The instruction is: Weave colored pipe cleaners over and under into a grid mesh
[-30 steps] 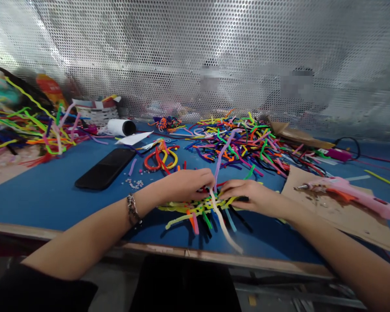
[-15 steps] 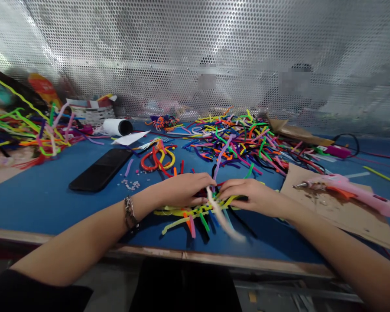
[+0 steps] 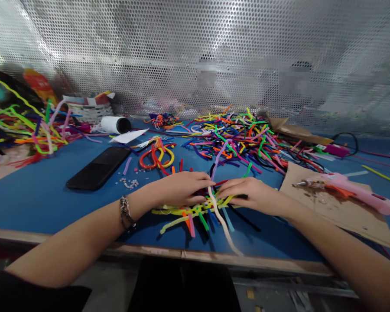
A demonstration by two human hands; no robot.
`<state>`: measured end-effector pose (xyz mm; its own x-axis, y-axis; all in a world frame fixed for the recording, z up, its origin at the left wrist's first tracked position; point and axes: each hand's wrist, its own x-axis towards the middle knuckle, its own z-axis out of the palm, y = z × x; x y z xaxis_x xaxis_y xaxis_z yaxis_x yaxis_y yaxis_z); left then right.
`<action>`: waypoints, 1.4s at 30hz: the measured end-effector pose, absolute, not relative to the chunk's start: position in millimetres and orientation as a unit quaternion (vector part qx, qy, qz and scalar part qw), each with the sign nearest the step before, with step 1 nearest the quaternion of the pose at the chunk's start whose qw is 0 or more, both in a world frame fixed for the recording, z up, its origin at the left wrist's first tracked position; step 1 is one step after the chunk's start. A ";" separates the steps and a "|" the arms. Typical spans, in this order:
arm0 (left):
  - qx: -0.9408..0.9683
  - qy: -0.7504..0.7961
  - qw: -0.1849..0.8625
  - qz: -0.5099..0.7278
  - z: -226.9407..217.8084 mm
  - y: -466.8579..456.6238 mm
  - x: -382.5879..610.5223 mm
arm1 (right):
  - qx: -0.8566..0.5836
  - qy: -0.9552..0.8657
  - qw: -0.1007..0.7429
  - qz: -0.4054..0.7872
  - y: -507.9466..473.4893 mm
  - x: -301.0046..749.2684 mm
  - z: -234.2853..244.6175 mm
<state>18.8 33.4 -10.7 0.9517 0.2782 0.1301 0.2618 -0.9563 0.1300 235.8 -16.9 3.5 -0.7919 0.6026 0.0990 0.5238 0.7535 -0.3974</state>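
Note:
A flat weave of bright pipe cleaners [image 3: 195,212] lies near the table's front edge, its loose ends fanning toward me. My left hand [image 3: 185,187] is bent over the weave's left part, fingertips closed at the upper end of a white pipe cleaner [image 3: 225,227]. That strand crosses over the weave and trails down to the right. My right hand [image 3: 247,194] grips the right side of the weave with curled fingers, beside a yellow pipe cleaner [image 3: 226,201]. A purple pipe cleaner [image 3: 218,160] sticks up between both hands. The fingers partly hide the weave's middle.
A large heap of pipe cleaners [image 3: 240,134] lies behind my hands. On the right, a pink glue gun [image 3: 351,186] rests on cardboard [image 3: 338,212]. To the left are a black phone [image 3: 99,168], small beads [image 3: 130,183] and red-yellow looped pipe cleaners [image 3: 156,159].
The free end of the white pipe cleaner has swung down toward the table edge and now lies lower. Both hands stay nearly in place; the view shifts slightly.

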 end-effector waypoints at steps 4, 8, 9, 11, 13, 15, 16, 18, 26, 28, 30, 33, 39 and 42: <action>0.986 0.133 0.058 0.078 -10.9 33.1 18.2 | -0.302 -0.932 0.107 0.169 -16.8 234.8 2.7; 0.983 0.156 0.074 0.069 -10.4 32.9 18.3 | -0.325 -0.928 0.114 0.144 -17.8 233.9 0.6; 0.982 0.163 0.074 0.064 -9.6 32.3 18.5 | -0.335 -0.925 0.120 0.134 -17.9 233.9 -0.2; 0.980 0.177 0.067 0.054 -7.4 30.7 19.1 | -0.351 -0.920 0.130 0.118 -17.7 234.0 -1.7; 0.979 0.189 0.056 0.050 -5.4 28.9 19.6 | -0.357 -0.918 0.126 0.114 -17.3 234.0 -2.6; 0.978 0.200 0.043 0.050 -4.2 27.7 19.7 | -0.360 -0.918 0.121 0.115 -16.9 234.0 -2.8; 0.977 0.204 0.038 0.050 -4.0 27.4 19.6 | -0.361 -0.918 0.119 0.118 -16.7 234.0 -2.7; 0.977 0.204 0.028 0.052 -4.2 27.5 19.5 | -0.364 -0.916 0.116 0.125 -16.5 234.0 -2.6; 0.983 0.165 -0.039 0.078 -4.7 28.2 22.0 | -0.363 -0.915 0.126 0.124 -15.3 235.4 -6.7; 0.984 0.155 -0.039 0.083 -5.5 28.0 21.9 | -0.361 -0.916 0.126 0.122 -15.1 235.4 -7.6; 0.985 0.149 -0.024 0.088 -6.5 28.0 21.2 | -0.363 -0.916 0.125 0.121 -15.0 235.2 -8.0; 0.985 0.139 -0.006 0.100 -7.3 28.4 20.6 | -0.363 -0.917 0.121 0.116 -14.3 235.0 -8.1; 0.988 0.097 0.003 0.123 -7.3 31.2 20.5 | -0.344 -0.926 0.119 0.098 -12.0 237.1 -9.9; 0.988 0.084 0.032 0.126 -8.2 32.6 19.6 | -0.340 -0.930 0.112 0.082 -11.5 237.6 -11.1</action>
